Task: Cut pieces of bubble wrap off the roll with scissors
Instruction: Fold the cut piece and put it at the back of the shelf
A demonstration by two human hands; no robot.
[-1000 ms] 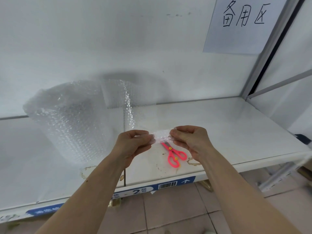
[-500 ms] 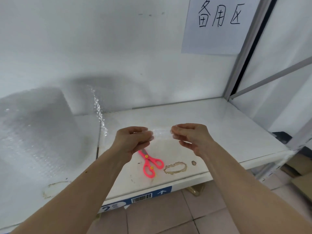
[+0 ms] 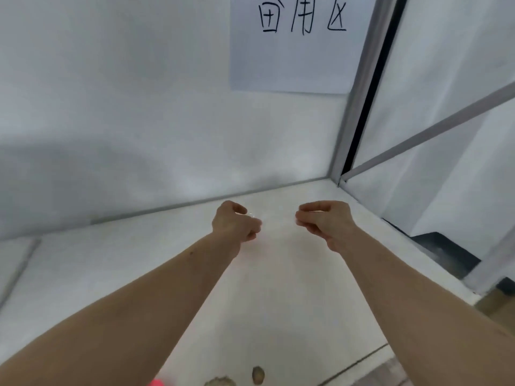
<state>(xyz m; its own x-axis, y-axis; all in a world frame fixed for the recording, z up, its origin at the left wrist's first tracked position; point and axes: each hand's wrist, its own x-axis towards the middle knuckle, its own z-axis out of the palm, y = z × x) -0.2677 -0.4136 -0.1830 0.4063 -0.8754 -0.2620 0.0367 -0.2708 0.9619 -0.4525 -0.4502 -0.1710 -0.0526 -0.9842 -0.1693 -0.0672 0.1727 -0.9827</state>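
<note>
We hold a clear bubble wrap piece [image 3: 278, 222] stretched between our left hand [image 3: 237, 222] and right hand [image 3: 323, 220] — both pinching its ends — above the white shelf [image 3: 278, 302]; scissors [image 3: 157, 382] barely show.

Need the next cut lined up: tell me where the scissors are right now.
In the head view only a pink tip of the scissors shows at the bottom edge, on the white shelf under the left forearm, left of two brown stains.

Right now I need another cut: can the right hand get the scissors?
Probably not at once: the right hand and left hand both pinch a bubble wrap piece; only a pink scissors tip shows, near the left forearm.
</note>
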